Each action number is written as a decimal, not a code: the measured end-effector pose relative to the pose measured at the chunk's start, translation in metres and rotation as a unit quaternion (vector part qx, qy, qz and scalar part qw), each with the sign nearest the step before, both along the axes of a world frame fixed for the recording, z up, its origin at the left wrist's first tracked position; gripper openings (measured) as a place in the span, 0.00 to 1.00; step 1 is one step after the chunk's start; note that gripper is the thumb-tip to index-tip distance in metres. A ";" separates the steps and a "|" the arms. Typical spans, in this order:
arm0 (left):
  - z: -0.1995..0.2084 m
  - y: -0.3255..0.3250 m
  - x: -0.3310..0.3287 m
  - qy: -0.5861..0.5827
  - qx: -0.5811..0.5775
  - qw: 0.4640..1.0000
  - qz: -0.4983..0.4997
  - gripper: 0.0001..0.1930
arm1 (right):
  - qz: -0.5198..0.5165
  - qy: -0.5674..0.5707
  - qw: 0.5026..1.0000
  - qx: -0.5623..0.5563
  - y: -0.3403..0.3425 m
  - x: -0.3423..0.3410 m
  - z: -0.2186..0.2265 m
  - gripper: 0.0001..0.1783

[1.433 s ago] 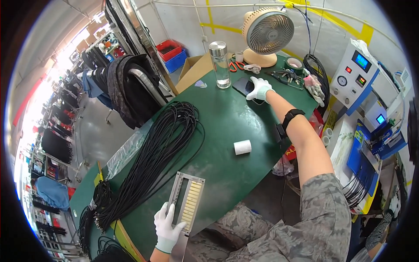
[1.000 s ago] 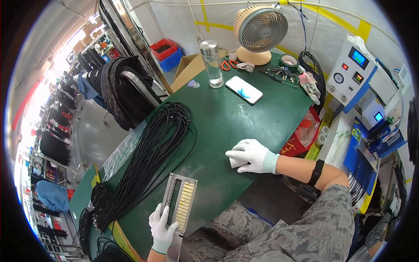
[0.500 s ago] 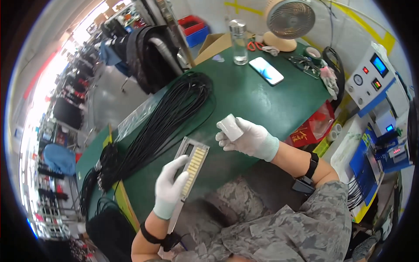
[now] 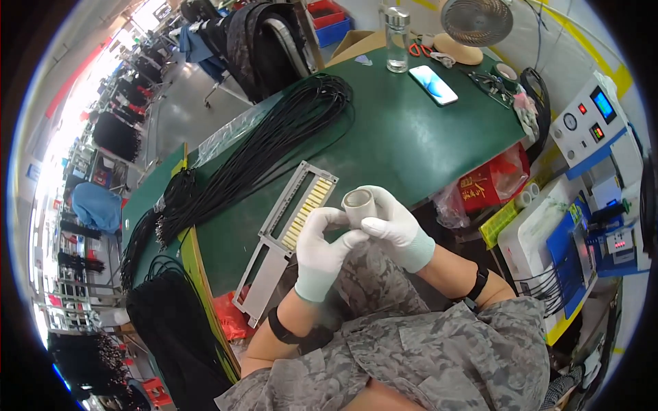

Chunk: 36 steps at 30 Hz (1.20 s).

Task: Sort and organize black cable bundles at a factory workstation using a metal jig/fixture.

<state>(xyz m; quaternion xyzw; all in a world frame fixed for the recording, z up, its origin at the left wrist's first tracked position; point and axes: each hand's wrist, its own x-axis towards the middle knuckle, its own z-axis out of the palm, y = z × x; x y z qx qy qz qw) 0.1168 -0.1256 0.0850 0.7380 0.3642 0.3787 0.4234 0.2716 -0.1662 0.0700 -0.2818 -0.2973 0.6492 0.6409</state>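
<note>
Head view: white roll (image 4: 358,208) held in right hand (image 4: 401,231), left hand (image 4: 320,253) alongside.

Lit phone (image 4: 433,85), clear lidded bottle (image 4: 397,45), round fan (image 4: 476,22)

Bright, diffuse indoor illumination, strongest from nine to eleven o'clock, where the background workshop (image 4: 77,130) washes out toward white. A soft sheen lies on the floor (image 4: 177,113) at ten o'clock and on the green counter (image 4: 401,140) at one. The phone screen (image 4: 433,85), one o'clock, and blue display (image 4: 604,104), two o'clock, glow. Shade gathers beneath the counter at four o'clock; the hollow of the white roll (image 4: 361,214), near centre, is grey. Fisheye curvature bends straight edges; bluish fringing and black corners border the field; distant detail is soft.
</note>
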 end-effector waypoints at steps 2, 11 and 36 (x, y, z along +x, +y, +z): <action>-0.001 -0.002 -0.008 -0.024 -0.028 0.998 -0.055 0.09 | -0.007 0.010 1.000 -0.002 -0.011 -0.002 -0.003 0.38; 0.010 -0.017 -0.009 -0.183 -0.216 0.957 -0.059 0.04 | 0.045 0.094 0.993 -0.062 -0.040 0.027 -0.013 0.36; 0.007 0.100 -0.008 0.008 -0.235 0.968 -0.087 0.09 | 0.188 -0.206 0.959 -0.049 0.121 0.118 0.015 0.30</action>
